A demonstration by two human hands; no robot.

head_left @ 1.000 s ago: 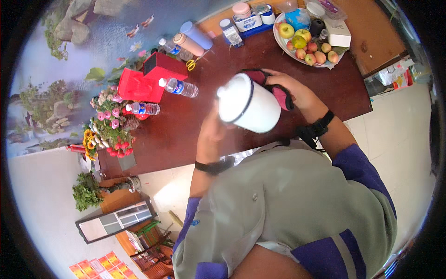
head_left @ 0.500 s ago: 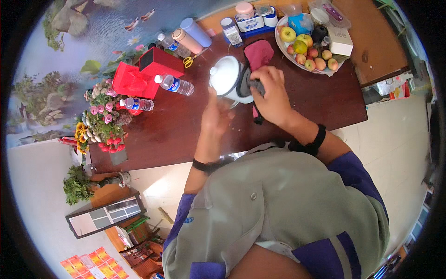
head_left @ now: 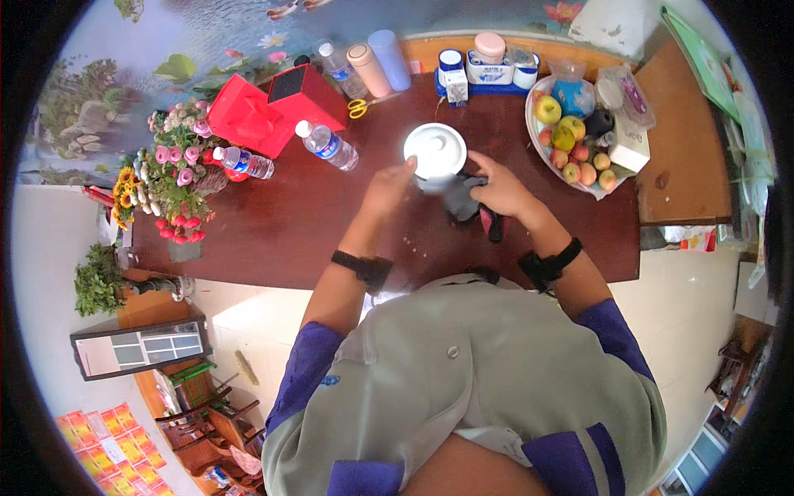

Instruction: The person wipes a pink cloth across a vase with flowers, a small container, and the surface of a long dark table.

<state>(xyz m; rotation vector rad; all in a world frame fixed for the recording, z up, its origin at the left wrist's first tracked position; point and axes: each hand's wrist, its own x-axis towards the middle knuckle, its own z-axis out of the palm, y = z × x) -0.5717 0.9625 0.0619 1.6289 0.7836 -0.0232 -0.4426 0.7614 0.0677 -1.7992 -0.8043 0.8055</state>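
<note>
A white lidded pot (head_left: 435,151), round with a small knob on its lid, stands at the middle of the dark red table. My left hand (head_left: 387,188) grips its left side, the thumb against the rim and the other fingers partly hidden. My right hand (head_left: 501,190) is closed on a grey and pink cloth (head_left: 463,201) at the pot's near right side. The index finger of that hand reaches toward the pot's rim. The cloth is bunched, and its grey part is smeared by motion.
Left of the pot stand water bottles (head_left: 327,146), red boxes (head_left: 308,97) and flowers (head_left: 184,169). Yellow-handled scissors (head_left: 358,108) lie beyond. At the right is a fruit plate (head_left: 534,140); small jars (head_left: 490,48) stand at the back.
The pot has gone from tilted to more upright. The cloth, spread along its right side before, is now bunched at its near right. My right hand has lowered; the view has turned.
</note>
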